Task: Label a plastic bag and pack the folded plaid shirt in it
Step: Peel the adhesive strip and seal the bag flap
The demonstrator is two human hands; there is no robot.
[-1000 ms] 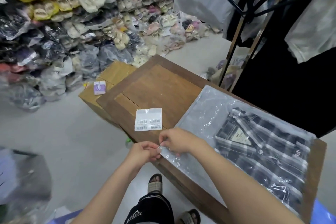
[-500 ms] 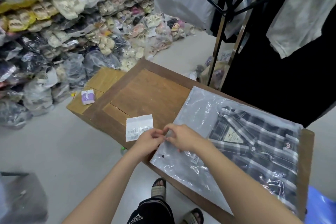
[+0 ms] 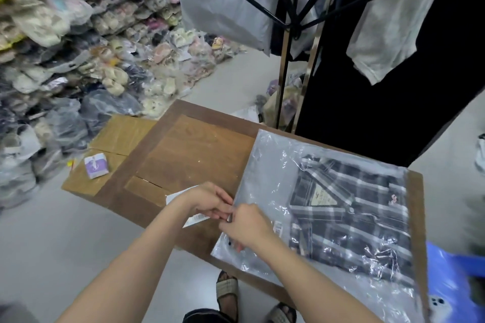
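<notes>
A folded dark plaid shirt (image 3: 351, 215) lies inside a clear plastic bag (image 3: 270, 162) on the right half of the wooden table (image 3: 194, 155). My left hand (image 3: 207, 202) and my right hand (image 3: 246, 225) meet at the bag's left edge, both pinching it near the open end. A white sheet of barcode labels (image 3: 181, 195) lies on the table, mostly hidden under my left hand. A small label (image 3: 277, 227) shows on the bag beside my right hand.
A cardboard box (image 3: 118, 144) with a small purple packet (image 3: 96, 165) sits left of the table. Heaps of bagged shoes (image 3: 78, 47) fill the left. A clothes rack (image 3: 291, 34) with hanging garments stands behind. A blue bag (image 3: 451, 288) is at lower right.
Both hands have moved up along the bag's left edge, from its near corner toward the middle. My left hand now covers most of the label sheet.
</notes>
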